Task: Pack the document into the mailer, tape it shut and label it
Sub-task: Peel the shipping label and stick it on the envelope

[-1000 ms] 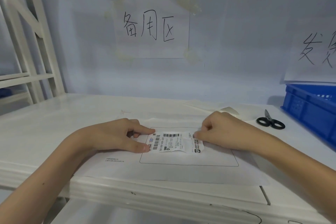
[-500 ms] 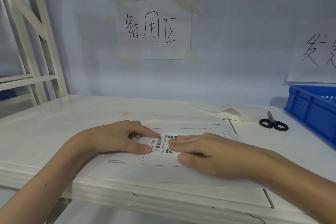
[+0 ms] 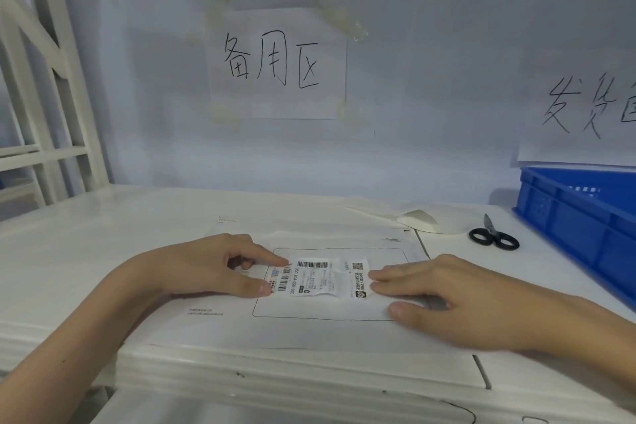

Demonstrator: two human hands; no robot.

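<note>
A white mailer (image 3: 303,330) lies flat on the white table (image 3: 103,251), with a thin black rectangle printed on its face. Inside that rectangle sits a wrinkled shipping label (image 3: 318,277) with barcodes. My left hand (image 3: 206,267) presses the label's left end with its index fingertip and thumb. My right hand (image 3: 447,296) lies flat on the mailer, straight fingertips touching the label's right edge. The document is not visible.
Black-handled scissors (image 3: 494,237) lie at the back right. A blue plastic crate (image 3: 585,220) stands at the right edge. Crumpled white backing paper (image 3: 418,220) sits behind the mailer. White shelving (image 3: 44,134) rises at the left. Handwritten paper signs hang on the wall.
My right hand swept over the label from its right end, then slid back right, so the whole label shows again. My left hand stayed on the label's left end.
</note>
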